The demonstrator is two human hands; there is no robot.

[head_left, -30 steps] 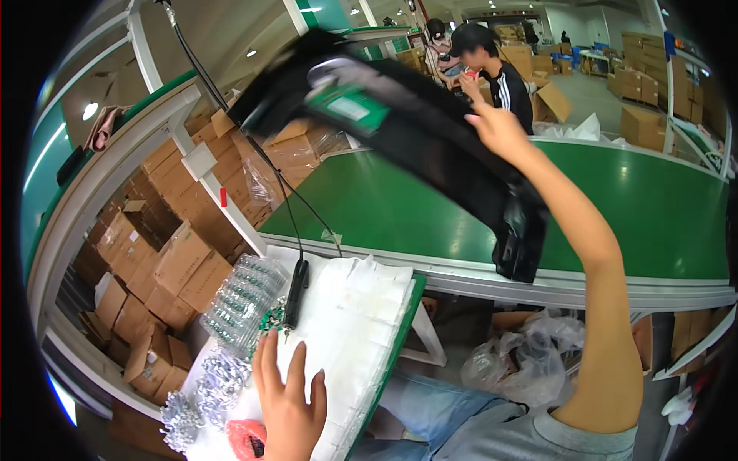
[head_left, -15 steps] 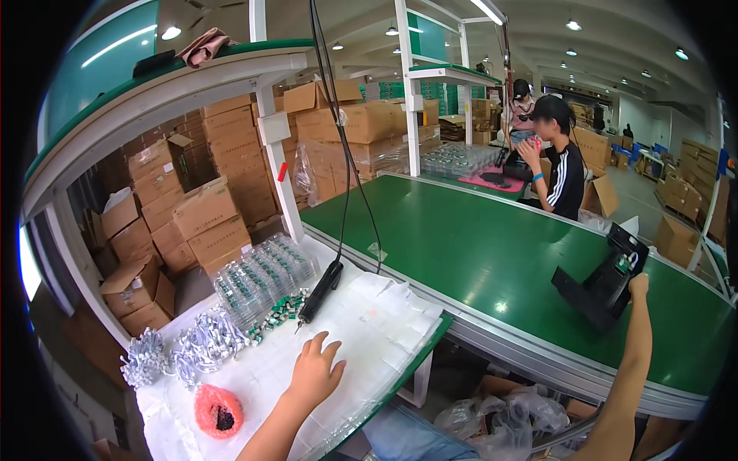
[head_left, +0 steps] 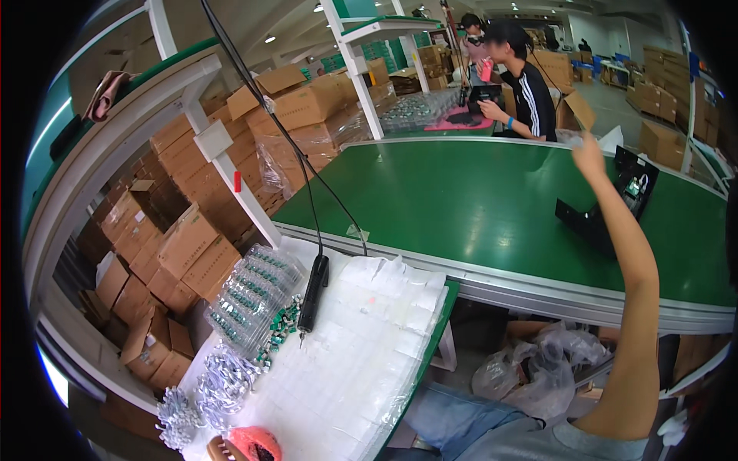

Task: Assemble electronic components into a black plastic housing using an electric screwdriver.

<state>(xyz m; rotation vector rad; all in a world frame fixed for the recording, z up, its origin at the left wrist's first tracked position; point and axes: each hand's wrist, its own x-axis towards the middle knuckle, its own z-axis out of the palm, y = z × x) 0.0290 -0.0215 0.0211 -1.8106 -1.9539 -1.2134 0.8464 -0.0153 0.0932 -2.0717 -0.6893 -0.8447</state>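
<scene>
My left hand (head_left: pixel 223 450) is at the lower edge, fingers partly visible and apart, against the pink bubble-wrap pouch (head_left: pixel 257 440) of small dark pieces. The rest of that hand is cut off. My right hand (head_left: pixel 590 160) is raised over the far side of the green belt (head_left: pixel 430 192), its fingertips hard to make out. Below it, partly behind my forearm, the black housing (head_left: pixel 643 165) lies on the belt with a small green board inside. A black electric screwdriver (head_left: pixel 314 296) is on the white-covered table (head_left: pixel 361 361), tip toward me.
Clear plastic trays (head_left: pixel 254 300), loose green-and-silver parts (head_left: pixel 283 326) and white cable bundles (head_left: pixel 223 380) line the table's left side. Black cables (head_left: pixel 265 100) hang above. Stacked cartons (head_left: pixel 192 253) stand at left. Across the belt, a person (head_left: pixel 530 96) holds a black part.
My right hand has let go of the black housing and moved up and left. The left hand has gone from the table's middle to the pink pouch. The view has shifted right.
</scene>
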